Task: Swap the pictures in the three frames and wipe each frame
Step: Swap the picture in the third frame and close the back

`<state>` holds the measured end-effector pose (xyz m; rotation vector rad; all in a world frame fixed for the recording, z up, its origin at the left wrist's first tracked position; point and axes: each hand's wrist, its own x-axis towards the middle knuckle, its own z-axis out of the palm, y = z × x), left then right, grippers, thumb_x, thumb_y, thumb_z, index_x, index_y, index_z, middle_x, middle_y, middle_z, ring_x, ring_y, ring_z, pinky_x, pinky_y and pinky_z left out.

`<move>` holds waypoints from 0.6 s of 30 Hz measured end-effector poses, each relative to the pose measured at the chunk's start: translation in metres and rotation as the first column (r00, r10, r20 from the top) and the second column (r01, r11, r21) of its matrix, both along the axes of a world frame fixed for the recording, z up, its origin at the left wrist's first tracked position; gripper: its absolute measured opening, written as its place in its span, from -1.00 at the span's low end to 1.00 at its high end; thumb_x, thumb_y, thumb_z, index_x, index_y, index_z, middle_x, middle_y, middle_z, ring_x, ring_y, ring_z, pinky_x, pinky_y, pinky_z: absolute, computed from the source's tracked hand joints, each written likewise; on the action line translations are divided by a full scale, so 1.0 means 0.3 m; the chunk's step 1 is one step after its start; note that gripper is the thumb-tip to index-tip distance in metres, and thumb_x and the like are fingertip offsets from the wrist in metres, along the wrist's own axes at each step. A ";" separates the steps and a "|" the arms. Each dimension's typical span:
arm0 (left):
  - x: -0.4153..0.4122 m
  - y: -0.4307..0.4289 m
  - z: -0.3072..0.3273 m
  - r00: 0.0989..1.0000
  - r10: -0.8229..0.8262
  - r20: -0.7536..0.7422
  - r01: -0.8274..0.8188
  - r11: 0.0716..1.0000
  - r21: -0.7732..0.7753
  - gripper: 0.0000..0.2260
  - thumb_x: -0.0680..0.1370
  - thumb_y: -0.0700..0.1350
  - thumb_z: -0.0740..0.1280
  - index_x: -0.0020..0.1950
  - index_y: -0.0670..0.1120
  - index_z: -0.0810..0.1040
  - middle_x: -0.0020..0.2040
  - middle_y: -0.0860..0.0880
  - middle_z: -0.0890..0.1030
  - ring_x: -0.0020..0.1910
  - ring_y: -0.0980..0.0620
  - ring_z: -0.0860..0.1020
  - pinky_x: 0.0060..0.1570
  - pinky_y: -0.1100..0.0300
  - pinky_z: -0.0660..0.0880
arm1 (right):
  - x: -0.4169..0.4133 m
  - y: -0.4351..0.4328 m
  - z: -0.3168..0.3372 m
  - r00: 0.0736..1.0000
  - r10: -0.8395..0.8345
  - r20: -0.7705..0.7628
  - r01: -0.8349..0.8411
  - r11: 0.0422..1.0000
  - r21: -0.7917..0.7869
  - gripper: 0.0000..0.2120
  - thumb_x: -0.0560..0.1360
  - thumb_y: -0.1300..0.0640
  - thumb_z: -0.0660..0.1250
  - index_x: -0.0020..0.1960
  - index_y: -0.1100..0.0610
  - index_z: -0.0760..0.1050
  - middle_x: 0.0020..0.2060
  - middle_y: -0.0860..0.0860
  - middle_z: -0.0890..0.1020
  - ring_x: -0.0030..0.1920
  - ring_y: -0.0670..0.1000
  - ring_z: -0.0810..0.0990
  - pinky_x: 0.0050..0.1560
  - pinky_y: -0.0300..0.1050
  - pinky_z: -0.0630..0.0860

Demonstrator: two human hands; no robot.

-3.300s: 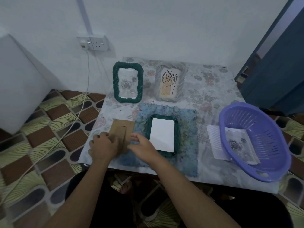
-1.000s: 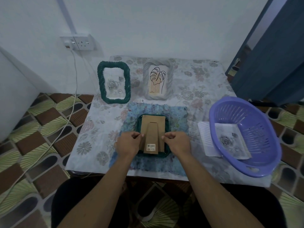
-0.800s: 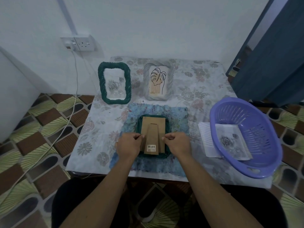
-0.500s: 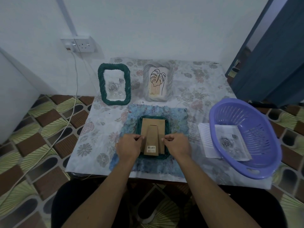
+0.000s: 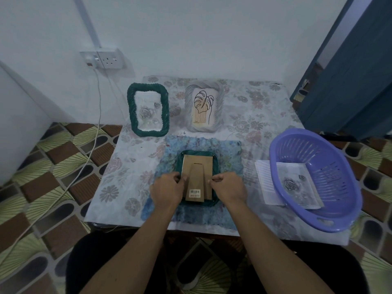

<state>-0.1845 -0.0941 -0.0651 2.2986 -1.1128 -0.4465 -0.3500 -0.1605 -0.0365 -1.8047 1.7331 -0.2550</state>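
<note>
Left hand and right hand on cardboard backing of face-down green frame.

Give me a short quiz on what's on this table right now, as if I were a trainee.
1. True or false: the green frame between the left hand and the right hand lies with its cardboard back facing up.
2. Which frame holds the leaf drawing? A) the grey frame B) the dark green one at the back left C) neither
3. How many picture frames are on the table?

Key: 1 true; 2 A; 3 three.
</note>
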 end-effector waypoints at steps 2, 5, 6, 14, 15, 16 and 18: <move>-0.002 -0.006 0.010 1.000 -0.015 -0.009 0.015 1.000 -0.008 -0.78 0.52 0.11 0.36 -0.06 -0.01 0.69 -0.16 -0.04 0.69 -0.18 -0.07 0.63 -0.21 0.02 0.61 | 0.000 -0.003 -0.002 1.000 -0.013 0.029 0.012 1.000 0.002 -0.75 0.49 -0.13 0.40 0.10 -0.05 0.69 -0.07 -0.07 0.73 -0.12 -0.03 0.67 -0.13 -0.09 0.65; 0.000 -0.017 0.012 1.000 -0.026 -0.018 0.025 1.000 -0.018 -0.71 0.51 0.16 0.26 -0.03 0.02 0.68 -0.17 -0.02 0.68 -0.18 -0.07 0.61 -0.24 0.07 0.58 | 0.001 -0.003 -0.007 0.992 -0.024 0.126 0.027 1.000 -0.017 -0.72 0.51 -0.07 0.39 0.17 0.01 0.66 0.01 -0.05 0.72 0.00 -0.03 0.67 0.02 -0.05 0.64; 0.008 -0.024 -0.001 0.999 -0.031 -0.020 0.031 0.999 -0.018 -0.63 0.48 0.22 0.19 0.03 0.05 0.67 -0.13 -0.01 0.68 -0.14 -0.08 0.61 -0.18 0.03 0.59 | 0.002 -0.006 -0.009 0.987 -0.029 0.160 0.033 0.999 -0.022 -0.71 0.52 -0.03 0.39 0.20 0.03 0.64 0.03 -0.03 0.72 0.04 -0.02 0.67 0.06 -0.04 0.63; 0.028 -0.088 0.008 0.986 -0.011 -0.165 0.018 0.999 0.041 -0.73 0.55 0.04 0.25 0.20 0.06 0.61 0.07 -0.02 0.67 0.06 -0.07 0.58 0.13 -0.02 0.53 | 0.036 -0.017 0.017 0.960 0.005 0.280 0.008 0.999 -0.044 -0.64 0.56 0.10 0.33 0.35 0.12 0.52 0.21 -0.01 0.64 0.02 0.01 0.63 0.03 -0.14 0.53; 0.032 -0.093 0.007 0.985 -0.011 -0.172 0.019 0.999 0.043 -0.75 0.57 0.01 0.26 0.20 0.05 0.61 0.08 -0.02 0.67 0.07 -0.07 0.58 0.15 0.00 0.52 | 0.039 -0.018 0.014 0.957 0.007 0.289 0.007 0.999 -0.048 -0.65 0.57 0.09 0.33 0.34 0.12 0.52 0.21 -0.01 0.64 -0.01 -0.03 0.62 0.00 -0.19 0.50; 0.035 -0.097 0.005 0.983 -0.015 -0.182 0.023 0.999 0.041 -0.76 0.59 -0.01 0.26 0.20 0.02 0.61 0.09 -0.02 0.66 0.07 -0.06 0.57 0.14 0.05 0.51 | 0.040 -0.020 0.009 0.954 0.005 0.299 0.010 0.999 -0.046 -0.64 0.57 0.10 0.33 0.34 0.12 0.52 0.21 -0.01 0.64 -0.02 -0.08 0.58 -0.02 -0.26 0.45; 0.038 -0.100 0.006 0.980 -0.028 -0.195 0.037 0.999 0.039 -0.77 0.61 -0.01 0.28 0.20 -0.01 0.61 0.08 -0.02 0.65 0.00 0.00 0.56 0.04 0.18 0.47 | 0.038 -0.023 -0.004 0.950 -0.003 0.312 0.015 0.999 -0.036 -0.62 0.56 0.12 0.34 0.36 0.13 0.51 0.22 -0.01 0.64 0.03 -0.11 0.56 -0.01 -0.35 0.38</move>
